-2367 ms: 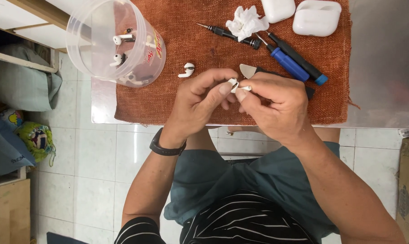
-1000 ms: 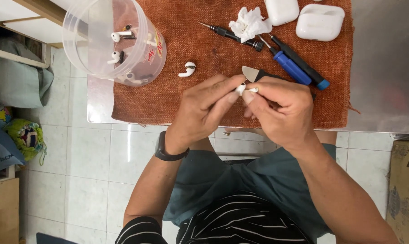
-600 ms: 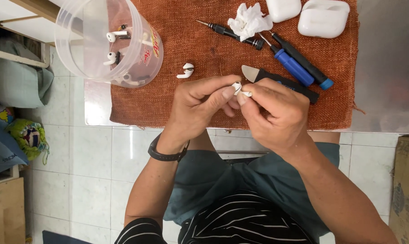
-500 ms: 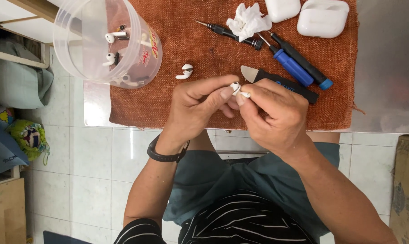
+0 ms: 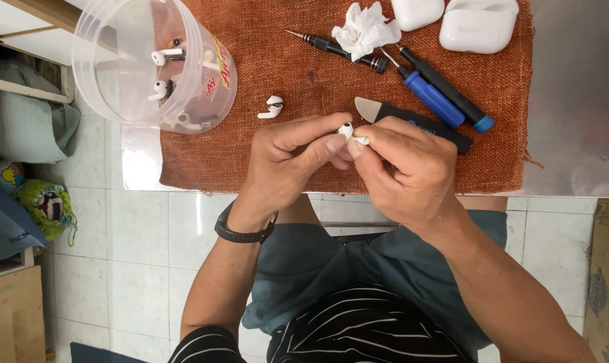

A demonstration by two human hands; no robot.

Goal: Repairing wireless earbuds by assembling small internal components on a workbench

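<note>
We are keeping the white earbud (image 5: 345, 130) pinched between both hands at the near edge of the rust-coloured cloth (image 5: 304, 74): left hand (image 5: 287, 158) fingertips clamped on its head, right hand (image 5: 412, 168) gripping the stem. Since moments ago only the hands are shifting slightly left; the loose earbud (image 5: 273, 107) is lying untouched just beyond.
</note>
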